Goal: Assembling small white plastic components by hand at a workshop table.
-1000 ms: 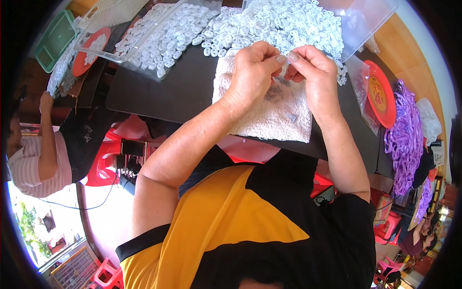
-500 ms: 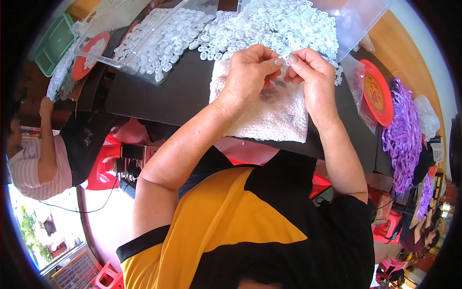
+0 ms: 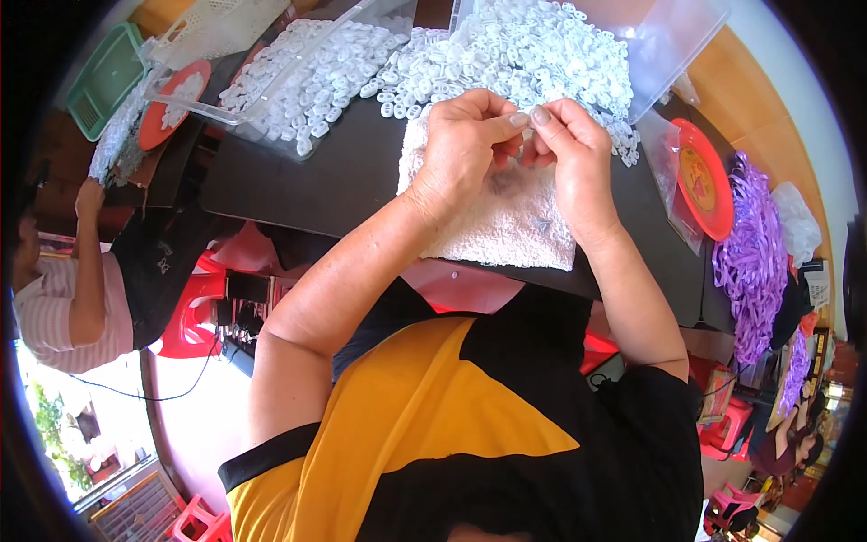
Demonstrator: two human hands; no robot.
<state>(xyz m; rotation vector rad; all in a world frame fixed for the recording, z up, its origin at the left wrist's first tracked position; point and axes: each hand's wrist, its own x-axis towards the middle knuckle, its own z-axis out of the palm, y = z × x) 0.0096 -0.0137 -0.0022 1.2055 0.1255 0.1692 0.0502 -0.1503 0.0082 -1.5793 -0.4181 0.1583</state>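
My left hand [image 3: 465, 144] and my right hand [image 3: 571, 158] meet over a pale pink towel [image 3: 510, 237] at the table's near edge. The fingers of both are pinched, thumb against forefinger, and the thumb tips nearly touch. Whatever sits between them is too small to make out. Small dark grey bits lie on the towel below my fingers. Just beyond my hands spreads a big heap of small white oval plastic pieces [image 3: 542, 59], with holes in them.
To the left, a clear plastic bin [image 3: 244, 116] holds more white pieces. An orange-red plate [image 3: 706, 181] and a bundle of purple ribbon [image 3: 751, 257] lie at the right. A person in a striped shirt [image 3: 77, 303] works at far left, near a green basket [image 3: 108, 81].
My right hand has shifted slightly left, bringing the two thumbs closer together. My left hand stays almost in place, and both keep their pinch.
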